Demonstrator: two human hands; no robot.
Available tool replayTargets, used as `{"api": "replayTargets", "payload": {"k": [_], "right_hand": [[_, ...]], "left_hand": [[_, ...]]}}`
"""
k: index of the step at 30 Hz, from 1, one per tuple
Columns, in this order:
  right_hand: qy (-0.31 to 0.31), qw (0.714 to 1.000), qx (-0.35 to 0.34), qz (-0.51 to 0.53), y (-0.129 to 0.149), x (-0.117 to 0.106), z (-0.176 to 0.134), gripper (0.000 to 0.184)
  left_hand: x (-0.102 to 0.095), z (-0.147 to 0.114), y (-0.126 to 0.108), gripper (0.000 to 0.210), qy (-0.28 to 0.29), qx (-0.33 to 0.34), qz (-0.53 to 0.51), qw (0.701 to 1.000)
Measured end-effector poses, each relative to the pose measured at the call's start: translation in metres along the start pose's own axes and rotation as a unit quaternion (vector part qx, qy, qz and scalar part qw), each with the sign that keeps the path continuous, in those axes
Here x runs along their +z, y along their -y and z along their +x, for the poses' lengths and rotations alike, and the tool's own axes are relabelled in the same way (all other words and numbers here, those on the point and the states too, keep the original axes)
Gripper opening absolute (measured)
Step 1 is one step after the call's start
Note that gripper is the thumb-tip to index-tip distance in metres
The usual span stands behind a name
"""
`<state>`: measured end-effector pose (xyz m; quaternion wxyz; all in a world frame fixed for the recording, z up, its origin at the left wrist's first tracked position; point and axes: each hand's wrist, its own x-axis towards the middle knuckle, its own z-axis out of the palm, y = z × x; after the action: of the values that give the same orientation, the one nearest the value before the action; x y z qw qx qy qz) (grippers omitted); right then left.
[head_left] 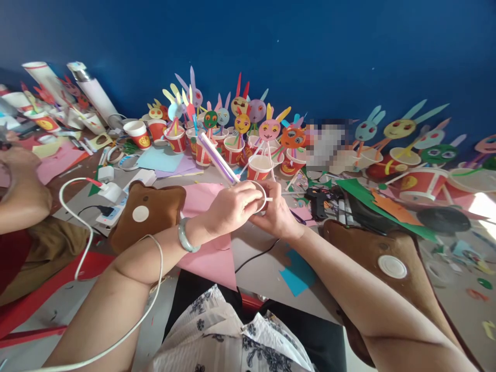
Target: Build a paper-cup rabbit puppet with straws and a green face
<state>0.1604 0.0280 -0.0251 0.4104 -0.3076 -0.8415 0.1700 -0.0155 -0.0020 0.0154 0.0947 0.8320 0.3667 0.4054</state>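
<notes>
Left hand [232, 206]: the fingers are closed on a bundle of purple-and-white strips [217, 156], which points obliquely up and to the left, toward the cups. The fingertips come close to the right hand.
Right hand [277, 209]: the fingers are bent and clamped on a thin white ring [264, 192], which is between the two hands. Whether this ring is a separate piece or a rim of something, I cannot tell.
Place of strips and ring: both are held in the air above the grey table [251, 253], in front of the nearest paper cup [259, 168].
Wrist: a pale green bracelet [185, 236] is around the left one.
Paper: a pink sheet [217, 263] lies below the left forearm; a blue piece [296, 274] lies near the right forearm.
Cushions: one brown cushion [155, 217] is to the left, another brown cushion [391, 289] is partly behind the right arm.
Rabbit faces: many colourful faces with long ears, for example a pink face [268, 130], stand in red-and-white cups along the blue wall [248, 41].
Far left: an arm of another person [23, 191] rests near pink paper.
</notes>
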Motion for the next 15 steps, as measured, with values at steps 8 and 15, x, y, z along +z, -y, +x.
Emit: {"api": "replayTargets", "payload": {"k": [8, 15], "right_hand": [[-0.016, 0.998, 0.041, 0.041, -0.001, -0.001, 0.006, 0.055], [-0.042, 0.996, 0.051, 0.064, 0.002, -0.003, 0.011, 0.048]], "left_hand": [[0.003, -0.001, 0.000, 0.023, -0.011, 0.041, -0.069, 0.997], [0.010, -0.002, 0.006, 0.016, 0.014, 0.070, -0.070, 0.995]]}}
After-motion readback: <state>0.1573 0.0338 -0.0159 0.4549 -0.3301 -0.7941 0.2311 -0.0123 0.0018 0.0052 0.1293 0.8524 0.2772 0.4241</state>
